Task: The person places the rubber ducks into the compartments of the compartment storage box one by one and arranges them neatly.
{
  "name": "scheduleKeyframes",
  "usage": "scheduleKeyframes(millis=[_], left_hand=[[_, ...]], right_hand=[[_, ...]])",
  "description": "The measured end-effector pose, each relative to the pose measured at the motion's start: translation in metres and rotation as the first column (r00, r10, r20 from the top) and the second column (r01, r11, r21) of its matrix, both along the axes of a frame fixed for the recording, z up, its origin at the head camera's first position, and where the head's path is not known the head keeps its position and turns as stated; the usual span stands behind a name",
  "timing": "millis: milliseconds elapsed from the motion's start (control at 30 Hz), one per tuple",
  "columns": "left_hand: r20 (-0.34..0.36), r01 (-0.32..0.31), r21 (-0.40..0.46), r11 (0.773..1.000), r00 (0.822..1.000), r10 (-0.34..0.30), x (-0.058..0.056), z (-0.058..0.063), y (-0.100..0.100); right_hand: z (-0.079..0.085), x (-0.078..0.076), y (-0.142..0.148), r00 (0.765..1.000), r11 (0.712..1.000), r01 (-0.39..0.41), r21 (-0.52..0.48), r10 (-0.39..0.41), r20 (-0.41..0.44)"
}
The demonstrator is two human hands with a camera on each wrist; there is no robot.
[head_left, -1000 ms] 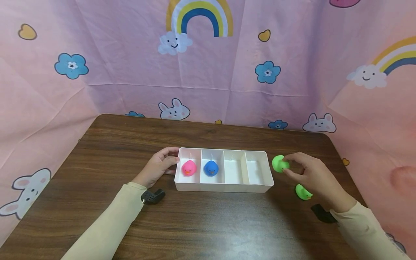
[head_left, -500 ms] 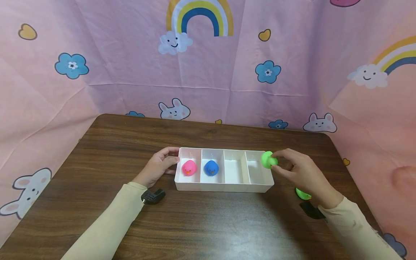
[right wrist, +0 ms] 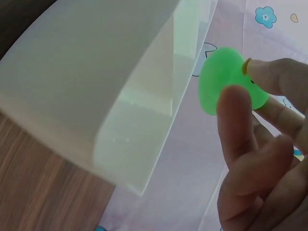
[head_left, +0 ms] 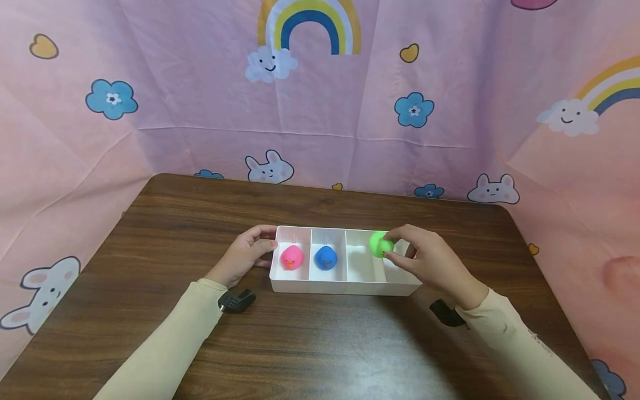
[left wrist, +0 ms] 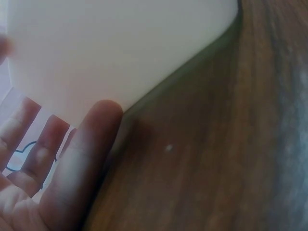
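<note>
A long white divided box (head_left: pixel 345 287) stands on the table. In its leftmost compartment sits a pink rubber duck (head_left: pixel 292 258), with a blue rubber duck (head_left: pixel 326 258) in the compartment beside it. My left hand (head_left: pixel 242 255) holds the box's left end; the left wrist view shows the thumb (left wrist: pixel 98 130) against the wall and other fingers around the edge. Between thumb and fingers, my right hand (head_left: pixel 432 261) pinches a light green rubber duck (head_left: pixel 378 244) above the divider between the two right compartments. The right wrist view shows this green duck (right wrist: pixel 221 79) clear of the box wall.
The brown wooden table (head_left: pixel 320 344) extends around the box on all sides. A pink patterned cloth (head_left: pixel 320 111) hangs behind it and along both sides. Dark devices are strapped at the left wrist (head_left: pixel 237 301) and right wrist (head_left: pixel 446 314).
My right hand has carried the green duck leftward from beside the box to over its right compartments. Another green duck on the table at right is now hidden by that arm. The left hand stays put.
</note>
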State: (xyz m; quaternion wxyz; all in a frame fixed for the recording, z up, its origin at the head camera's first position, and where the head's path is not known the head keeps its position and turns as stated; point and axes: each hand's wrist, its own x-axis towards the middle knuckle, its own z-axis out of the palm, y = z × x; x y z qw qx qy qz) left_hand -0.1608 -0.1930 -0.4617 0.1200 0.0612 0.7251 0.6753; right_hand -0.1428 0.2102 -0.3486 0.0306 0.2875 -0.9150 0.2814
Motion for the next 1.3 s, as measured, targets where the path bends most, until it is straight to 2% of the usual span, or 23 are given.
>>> scheduleKeyframes(millis=[133, 400, 667, 800, 1033, 1300], left_hand=[[0.004, 0.004, 0.009, 1.0, 1.0, -0.004, 0.0, 0.0, 0.0], [0.006, 0.005, -0.001, 1.0, 1.0, -0.005, 0.0, -0.001, 0.0], [-0.002, 0.002, -0.006, 1.0, 1.0, -0.002, 0.0, -0.001, -0.001], [-0.005, 0.002, -0.006, 1.0, 1.0, -0.002, 0.0, 0.0, -0.001], [-0.009, 0.001, -0.008, 1.0, 1.0, -0.001, 0.001, 0.002, 0.0], [-0.01, -0.002, -0.012, 1.0, 1.0, 0.002, 0.0, 0.001, -0.001]], right_hand=[[-0.003, -0.003, -0.012, 0.999, 1.0, 0.005, 0.018, -0.006, 0.038], [-0.009, -0.013, -0.028, 0.999, 0.995, -0.005, 0.103, 0.001, 0.038], [-0.015, -0.021, -0.039, 0.995, 0.97, -0.038, 0.242, 0.015, 0.097], [-0.018, -0.023, -0.043, 0.994, 0.968, -0.059, 0.246, 0.034, 0.106], [-0.029, -0.028, -0.046, 0.997, 0.961, -0.078, 0.266, 0.069, 0.043], [-0.036, -0.03, -0.049, 0.996, 0.952, -0.086, 0.293, 0.073, 0.054]])
